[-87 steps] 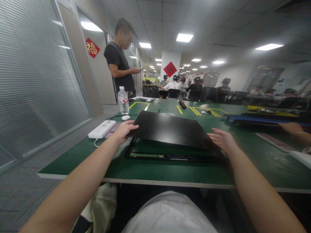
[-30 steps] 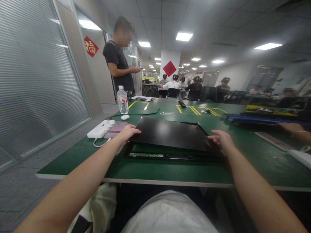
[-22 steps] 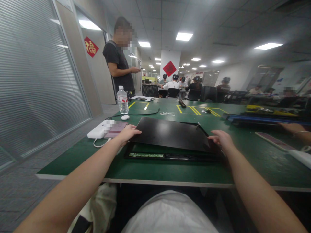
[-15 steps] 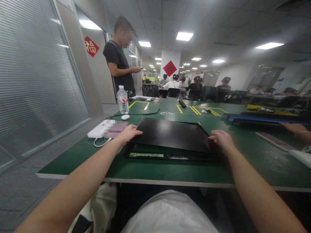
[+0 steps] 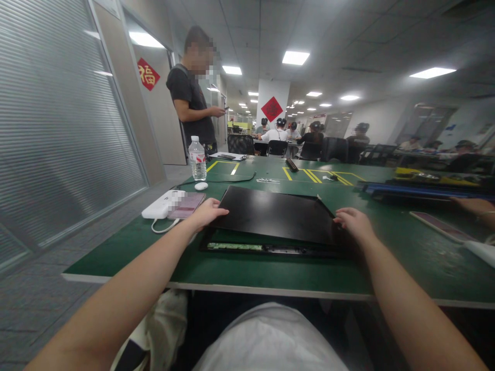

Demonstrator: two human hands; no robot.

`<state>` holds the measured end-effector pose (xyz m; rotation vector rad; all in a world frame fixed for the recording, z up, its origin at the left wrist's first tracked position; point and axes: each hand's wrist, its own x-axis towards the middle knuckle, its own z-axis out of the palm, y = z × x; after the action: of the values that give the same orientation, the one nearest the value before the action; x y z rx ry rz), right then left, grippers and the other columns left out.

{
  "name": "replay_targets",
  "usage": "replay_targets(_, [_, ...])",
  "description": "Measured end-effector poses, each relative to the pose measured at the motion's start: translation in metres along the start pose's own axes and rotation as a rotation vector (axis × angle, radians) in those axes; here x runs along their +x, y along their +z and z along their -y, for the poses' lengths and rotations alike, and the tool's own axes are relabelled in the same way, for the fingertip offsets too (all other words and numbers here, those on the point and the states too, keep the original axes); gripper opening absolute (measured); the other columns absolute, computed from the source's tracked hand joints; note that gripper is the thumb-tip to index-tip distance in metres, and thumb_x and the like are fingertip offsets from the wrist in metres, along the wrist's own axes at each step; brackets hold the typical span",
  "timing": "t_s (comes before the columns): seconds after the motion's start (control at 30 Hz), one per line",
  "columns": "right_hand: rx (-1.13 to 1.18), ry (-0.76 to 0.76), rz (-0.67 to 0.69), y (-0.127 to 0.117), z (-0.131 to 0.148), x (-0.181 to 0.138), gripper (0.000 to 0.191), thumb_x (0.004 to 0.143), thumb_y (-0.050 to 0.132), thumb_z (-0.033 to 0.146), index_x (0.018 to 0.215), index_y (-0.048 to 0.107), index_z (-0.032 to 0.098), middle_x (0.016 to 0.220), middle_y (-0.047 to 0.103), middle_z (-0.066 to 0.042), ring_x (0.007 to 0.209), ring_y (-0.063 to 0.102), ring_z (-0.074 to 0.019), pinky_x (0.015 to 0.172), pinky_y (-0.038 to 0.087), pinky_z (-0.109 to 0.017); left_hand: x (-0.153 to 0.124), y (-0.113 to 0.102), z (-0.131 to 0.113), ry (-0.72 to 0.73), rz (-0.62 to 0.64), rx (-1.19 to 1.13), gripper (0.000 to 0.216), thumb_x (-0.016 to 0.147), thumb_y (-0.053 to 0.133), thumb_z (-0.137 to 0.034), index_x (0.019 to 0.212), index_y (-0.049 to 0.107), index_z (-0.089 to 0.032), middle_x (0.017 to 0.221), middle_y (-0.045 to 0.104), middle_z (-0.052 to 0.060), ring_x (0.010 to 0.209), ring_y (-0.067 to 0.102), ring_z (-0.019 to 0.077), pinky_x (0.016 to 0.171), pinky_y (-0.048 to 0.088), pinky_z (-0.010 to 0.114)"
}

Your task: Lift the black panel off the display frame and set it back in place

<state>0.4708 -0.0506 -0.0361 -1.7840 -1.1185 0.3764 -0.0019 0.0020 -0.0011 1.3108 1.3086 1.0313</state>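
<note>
Head view: on the green tabletop point(image 5: 240, 275), a thin black rectangular frame point(image 5: 309, 251) lies near the edge, green circuit strip point(image 5: 234, 247) along its near side. Flat glossy black rectangular panel point(image 5: 278, 214) sits over the frame, slightly askew, strip uncovered. Left hand point(image 5: 209, 212) pinches panel's left edge, thumb on top. Right hand point(image 5: 353, 224): fingers narrow at right edge; can't tell if gripping panel or frame. Farther: clear plastic bottle point(image 5: 198, 164), then standing person in dark T-shirt point(image 5: 189, 95).
</note>
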Motion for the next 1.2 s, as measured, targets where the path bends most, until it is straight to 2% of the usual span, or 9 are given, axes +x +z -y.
replay_targets(0.33, [-0.105,0.027,-0.001,-0.002,0.017,-0.012,0.02,0.069,0.061,0.026,0.085,0.071,0.02,0.074,0.074,-0.005,0.056,0.06,-0.0156,0.059,0.046,-0.028,-0.001,0.0,-0.001,-0.003,0.0,0.007,0.047,0.057,0.083,-0.016,0.092,0.051,-0.02,0.073,0.075,0.001,0.071,0.073,0.0239,0.063,0.053,0.032])
replay_targets(0.53, [-0.211,-0.024,-0.013,-0.002,0.015,-0.01,0.018,0.067,0.063,0.024,0.082,0.073,0.022,0.074,0.074,-0.003,0.064,0.063,-0.0178,0.062,0.045,-0.029,-0.001,0.0,0.0,0.015,0.005,0.024,0.044,0.058,0.082,-0.016,0.09,0.051,-0.02,0.072,0.074,0.001,0.07,0.072,0.0227,0.062,0.051,0.031])
replay_targets(0.77, [-0.208,-0.008,0.002,-0.001,0.013,-0.008,0.014,0.066,0.066,0.023,0.078,0.073,0.022,0.077,0.073,-0.003,0.07,0.064,-0.019,0.066,0.045,-0.03,-0.001,-0.001,-0.001,0.042,0.014,0.032,0.048,0.052,0.085,-0.023,0.087,0.053,-0.019,0.069,0.071,0.0,0.069,0.069,0.0229,0.061,0.048,0.031])
replay_targets(1.0, [-0.198,-0.032,-0.004,-0.002,0.015,-0.009,0.009,0.065,0.067,0.021,0.072,0.073,0.022,0.074,0.073,-0.003,0.072,0.065,-0.0202,0.068,0.046,-0.03,0.004,-0.004,0.001,0.103,-0.084,-0.046,0.046,0.049,0.085,-0.041,0.081,0.063,-0.017,0.068,0.067,-0.001,0.066,0.063,0.0178,0.061,0.045,0.028])
replay_targets(1.1, [-0.193,-0.034,0.0,-0.002,0.015,-0.009,0.008,0.065,0.067,0.021,0.071,0.072,0.023,0.074,0.074,-0.003,0.072,0.065,-0.0202,0.069,0.047,-0.03,0.007,-0.006,0.001,0.125,-0.087,-0.136,0.049,0.045,0.087,-0.041,0.081,0.065,-0.017,0.07,0.068,0.0,0.067,0.063,0.0178,0.064,0.046,0.029])
replay_targets(1.2, [-0.197,-0.036,-0.01,-0.002,0.015,-0.009,0.008,0.064,0.068,0.021,0.07,0.073,0.024,0.075,0.074,-0.003,0.072,0.065,-0.0205,0.069,0.047,-0.031,0.009,-0.008,0.002,0.158,-0.119,-0.089,0.048,0.044,0.087,-0.04,0.081,0.068,-0.017,0.075,0.071,0.002,0.072,0.064,0.0201,0.068,0.048,0.031])
